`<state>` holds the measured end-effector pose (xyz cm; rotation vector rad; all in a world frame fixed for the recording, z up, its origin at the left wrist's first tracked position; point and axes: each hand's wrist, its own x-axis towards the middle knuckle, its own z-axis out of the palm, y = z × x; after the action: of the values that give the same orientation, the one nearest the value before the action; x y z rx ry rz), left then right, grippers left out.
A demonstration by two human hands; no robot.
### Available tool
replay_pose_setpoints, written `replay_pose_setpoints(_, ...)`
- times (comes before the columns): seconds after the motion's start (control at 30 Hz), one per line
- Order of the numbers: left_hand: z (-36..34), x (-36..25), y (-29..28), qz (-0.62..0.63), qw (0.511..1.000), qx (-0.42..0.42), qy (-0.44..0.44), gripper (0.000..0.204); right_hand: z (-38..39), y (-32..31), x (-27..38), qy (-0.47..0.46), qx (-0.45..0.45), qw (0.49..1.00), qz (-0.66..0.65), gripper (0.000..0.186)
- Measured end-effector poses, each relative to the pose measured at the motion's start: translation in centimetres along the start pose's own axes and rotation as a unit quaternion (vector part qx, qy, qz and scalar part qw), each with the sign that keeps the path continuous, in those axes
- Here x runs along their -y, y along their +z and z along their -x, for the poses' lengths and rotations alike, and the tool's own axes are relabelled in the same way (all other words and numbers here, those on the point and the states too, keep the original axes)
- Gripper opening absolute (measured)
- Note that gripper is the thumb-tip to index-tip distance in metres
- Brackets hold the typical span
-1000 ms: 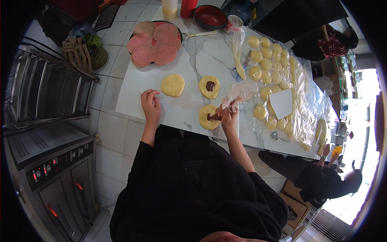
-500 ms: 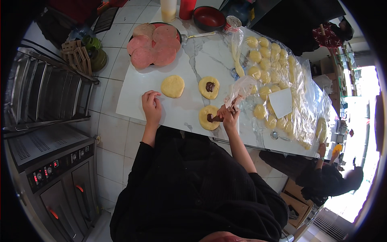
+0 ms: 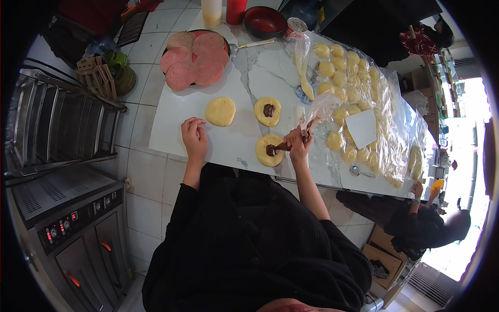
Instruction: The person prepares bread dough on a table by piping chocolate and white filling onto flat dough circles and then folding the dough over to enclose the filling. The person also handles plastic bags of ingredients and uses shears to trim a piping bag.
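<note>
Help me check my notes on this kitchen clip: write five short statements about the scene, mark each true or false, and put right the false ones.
1. The right hand holds a piping bag. True.
2. The left hand is gripping a spoon. False: the left hand holds nothing visible and is next to a plain dough disc.
3. Brown filling sits on two other dough discs. True.
4. The pink slices lie directly on the tabletop. False: the slices lie on a round plate.
5. The bowl with the red inside stands to the right of the red bottle. True.
</note>
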<state>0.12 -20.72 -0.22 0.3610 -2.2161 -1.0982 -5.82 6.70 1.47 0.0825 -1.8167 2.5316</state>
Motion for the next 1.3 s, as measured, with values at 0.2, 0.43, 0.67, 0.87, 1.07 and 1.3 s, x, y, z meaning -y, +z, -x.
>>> replay_pose_setpoints(0.2,0.0,-0.1,-0.2,-0.009,1.0,-0.008,0.013,0.021,0.6,-1.0,-0.4,-0.005,-0.006,1.0,0.003,0.022)
replay_pose_setpoints(0.43,0.6,0.6,-2.2,-0.069,0.995,-0.068,0.001,0.022,-0.3,-0.7,3.9,0.124,-0.056,0.985,-0.104,0.011)
replay_pose_setpoints(0.67,0.5,2.4,-3.6,-0.096,0.992,-0.079,-0.011,0.024,-3.2,-1.9,6.7,0.219,0.139,0.923,-0.284,0.012)
replay_pose_setpoints(0.87,0.0,2.0,-3.1,-0.125,0.99,-0.065,-0.025,0.022,-7.4,2.1,5.6,0.139,0.173,0.883,-0.413,0.014)
replay_pose_setpoints(1.07,0.1,2.3,-3.2,-0.11,0.989,-0.093,-0.042,0.02,-10.1,12.0,3.1,0.141,0.225,0.956,-0.123,0.019)
replay_pose_setpoints(1.3,0.1,2.2,-3.4,-0.084,0.989,-0.099,-0.065,0.018,-8.5,17.3,-1.7,0.167,0.239,0.955,-0.052,0.031)
